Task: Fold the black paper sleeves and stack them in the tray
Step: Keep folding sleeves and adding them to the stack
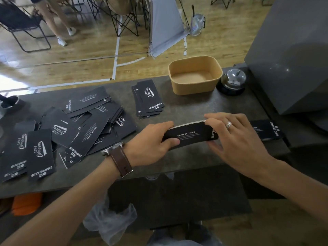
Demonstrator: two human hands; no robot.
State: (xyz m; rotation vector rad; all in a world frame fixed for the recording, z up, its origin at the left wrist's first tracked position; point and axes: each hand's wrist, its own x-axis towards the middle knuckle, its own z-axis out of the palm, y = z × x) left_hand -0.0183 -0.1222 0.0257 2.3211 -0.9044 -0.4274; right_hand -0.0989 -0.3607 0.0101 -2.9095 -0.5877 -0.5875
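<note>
Both hands hold a small stack of black paper sleeves [191, 134] standing on edge on the dark counter [186, 107]. My left hand [152, 146] grips its left end with thumb in front and fingers behind. My right hand [234, 137] pinches the right end from above. The tan tray [195, 86] stands beyond, with nothing in it. A loose heap of sleeves [71, 132] lies at the left, a neat stack of sleeves [148, 99] sits in the middle, and more sleeves [268, 129] lie behind my right hand.
A chrome call bell [233, 80] sits right of the tray. A large grey box [292, 54] fills the right side. A dark round object [8, 102] stands at the counter's far left. Folding chairs and a person's legs are on the wooden floor beyond.
</note>
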